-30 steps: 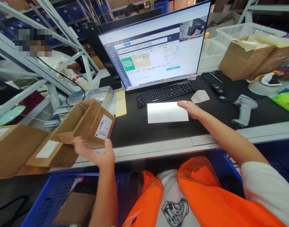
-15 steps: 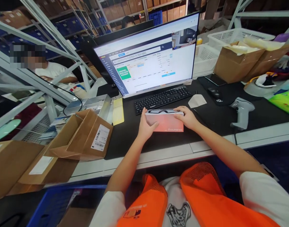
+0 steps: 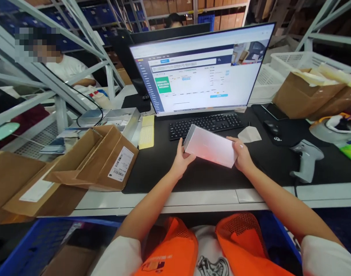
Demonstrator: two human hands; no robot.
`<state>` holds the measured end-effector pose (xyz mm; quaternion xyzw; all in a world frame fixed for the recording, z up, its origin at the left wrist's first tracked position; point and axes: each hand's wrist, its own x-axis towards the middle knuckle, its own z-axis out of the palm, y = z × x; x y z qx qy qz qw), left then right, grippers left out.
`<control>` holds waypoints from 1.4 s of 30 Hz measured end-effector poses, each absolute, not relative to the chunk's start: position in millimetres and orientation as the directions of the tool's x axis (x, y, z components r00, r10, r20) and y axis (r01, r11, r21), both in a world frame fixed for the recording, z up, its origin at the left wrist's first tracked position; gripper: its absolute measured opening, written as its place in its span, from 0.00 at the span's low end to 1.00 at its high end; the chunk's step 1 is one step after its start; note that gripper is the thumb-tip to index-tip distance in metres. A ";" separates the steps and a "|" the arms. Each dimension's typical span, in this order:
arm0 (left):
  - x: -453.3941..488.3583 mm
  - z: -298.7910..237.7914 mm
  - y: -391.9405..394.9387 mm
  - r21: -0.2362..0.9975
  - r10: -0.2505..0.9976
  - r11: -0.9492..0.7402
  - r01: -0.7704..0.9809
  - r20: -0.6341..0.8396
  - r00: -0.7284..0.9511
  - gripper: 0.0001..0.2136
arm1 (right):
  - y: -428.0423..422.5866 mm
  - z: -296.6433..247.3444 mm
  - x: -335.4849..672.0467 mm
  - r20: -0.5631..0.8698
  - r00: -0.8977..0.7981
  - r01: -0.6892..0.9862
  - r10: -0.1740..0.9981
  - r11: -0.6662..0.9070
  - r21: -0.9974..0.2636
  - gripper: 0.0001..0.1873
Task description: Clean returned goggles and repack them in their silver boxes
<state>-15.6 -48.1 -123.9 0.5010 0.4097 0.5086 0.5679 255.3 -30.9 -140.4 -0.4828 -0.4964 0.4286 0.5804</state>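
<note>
Between my two hands a slim whitish box [image 3: 211, 147] with a pinkish sheen is held tilted, its left end higher, above the black desk mat. My left hand [image 3: 181, 159] grips its left end from below, with the thumb on the front face. My right hand [image 3: 242, 154] is closed around the right end. Just behind the box lies a black keyboard [image 3: 215, 122], partly covered by it. A white piece of paper [image 3: 249, 134] rests on the mat beyond my right hand.
A monitor [image 3: 198, 84] stands behind the keyboard. To the right are a mouse [image 3: 271, 128], a grey barcode scanner [image 3: 306, 159] and a brown carton [image 3: 296, 96]. At left lie opened cardboard boxes [image 3: 103, 157] and a yellow pad [image 3: 146, 132]. Another person [image 3: 69, 71] sits beyond the metal frame.
The box has been turned in my hands: the printed pinkish face and dark-patterned edge gave way to a plain pale face, now slanting down to the right. The camera view has shifted too.
</note>
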 end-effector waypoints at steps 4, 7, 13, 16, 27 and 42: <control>-10.1 -122.1 -61.8 0.958 0.981 -0.187 -0.219 0.193 0.009 0.70 | -39.2 -146.5 243.8 0.299 -0.099 0.025 0.949 0.303 -0.953 0.36; -21.4 -112.9 -70.2 0.913 0.913 -0.407 -0.032 0.406 -0.039 0.69 | -49.2 -139.4 241.0 0.324 -0.300 0.121 0.897 0.373 -0.920 0.28; -30.6 -113.5 -72.8 0.608 0.685 -0.716 0.342 0.706 0.179 0.63 | -61.9 -124.9 241.9 0.384 -0.290 0.235 0.877 0.454 -0.859 0.35; -26.8 -118.2 -72.1 0.514 0.598 -0.788 0.339 0.769 0.225 0.61 | -61.3 -124.7 243.1 0.385 -0.284 0.206 0.878 0.448 -0.870 0.37; -12.4 -95.6 -57.0 0.698 0.945 -0.118 -0.706 -0.139 -0.295 0.28 | -54.0 -140.8 234.5 0.172 -0.405 0.000 0.898 0.188 -0.982 0.55; -0.6 -127.2 -63.7 0.928 0.975 0.152 -0.341 -0.085 0.205 0.30 | -62.5 -82.2 275.1 0.356 0.075 0.117 0.931 0.347 -0.931 0.63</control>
